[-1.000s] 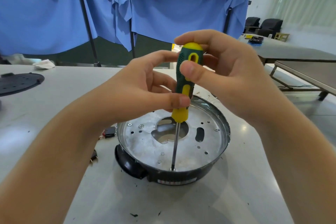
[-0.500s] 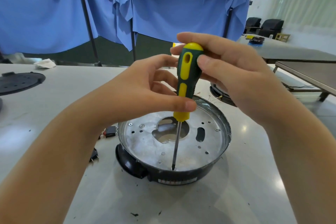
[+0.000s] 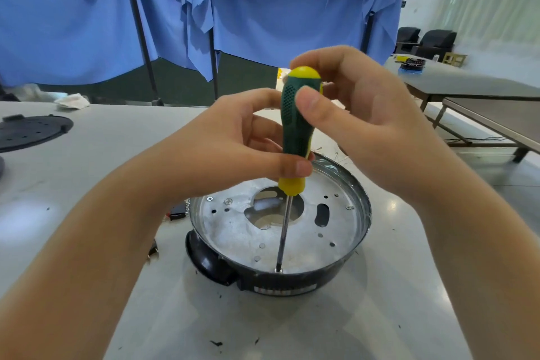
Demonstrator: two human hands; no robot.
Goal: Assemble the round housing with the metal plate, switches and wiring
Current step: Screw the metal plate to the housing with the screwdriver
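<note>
The round black housing [image 3: 280, 272] sits low in the middle of the frame on a pale grey table [image 3: 321, 324], with the metal plate [image 3: 233, 231] lying inside it, full of small holes and a big cut-out at its centre. A screwdriver [image 3: 295, 131] with a green and yellow handle stands nearly upright above it, its tip down on a screw at the plate's near edge. The left hand [image 3: 230, 152] pinches the lower handle between thumb and fingers. The right hand [image 3: 359, 117] curls round the top of the handle, thumb pressed on the front. A black perforated disc [image 3: 32, 131] lies at the left edge. Blue cloth [image 3: 263, 3] hangs across the top of the frame.
</note>
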